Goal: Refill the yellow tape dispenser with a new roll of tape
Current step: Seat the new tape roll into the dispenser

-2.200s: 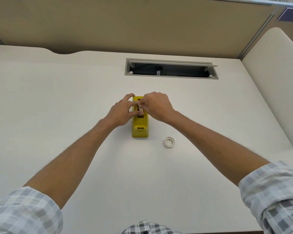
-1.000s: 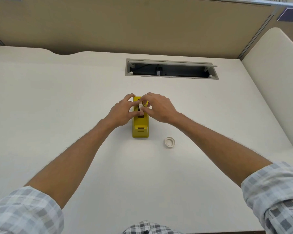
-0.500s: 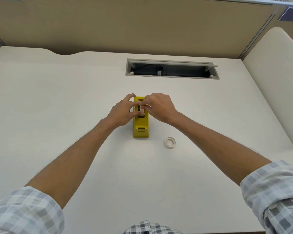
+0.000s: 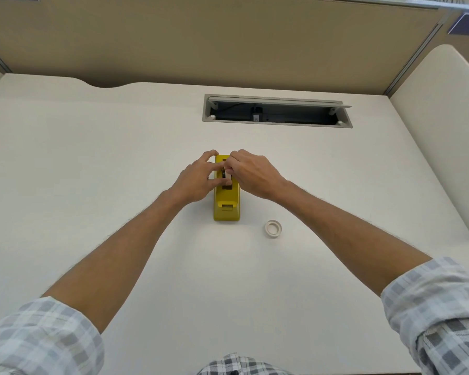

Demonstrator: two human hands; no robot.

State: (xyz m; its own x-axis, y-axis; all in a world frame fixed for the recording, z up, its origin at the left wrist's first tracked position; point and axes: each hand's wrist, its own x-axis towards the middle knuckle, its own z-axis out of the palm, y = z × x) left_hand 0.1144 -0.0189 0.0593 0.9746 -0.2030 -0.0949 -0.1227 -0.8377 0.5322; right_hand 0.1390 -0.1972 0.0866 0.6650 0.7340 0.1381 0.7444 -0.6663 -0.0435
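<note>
A pale cream desk [image 4: 98, 163] fills most of the head view, its far edge cut in a shallow curve at the left. Behind it stands a tan partition wall [image 4: 228, 41], joined at the right by a metal upright and a second cream panel [image 4: 441, 136] with a rounded top corner. Set into the desk near the back is a long grey cable hatch [image 4: 276, 110], its lid tipped open on a dark recess with a cable inside.

The yellow tape dispenser [image 4: 226, 204] stands lengthwise near the middle of the desk, its near end clear of the hands and its far half under them. A small white ring [image 4: 273, 228], a tape roll or a bare core, lies flat on the desk just to the right of the dispenser's near end, apart from it.

Both forearms reach forward from rolled plaid sleeves [image 4: 38, 339] and meet over the dispenser. The left hand [image 4: 198, 180] sits against the dispenser's left side, its fingers curled with the forefinger hooked over the far end and the thumb laid across the top opening. The right hand [image 4: 252, 173] comes in from the right, knuckles up, its fingertips bunched and pinching a small white piece at the opening, where a dark part shows. What exactly that piece is cannot be told.
</note>
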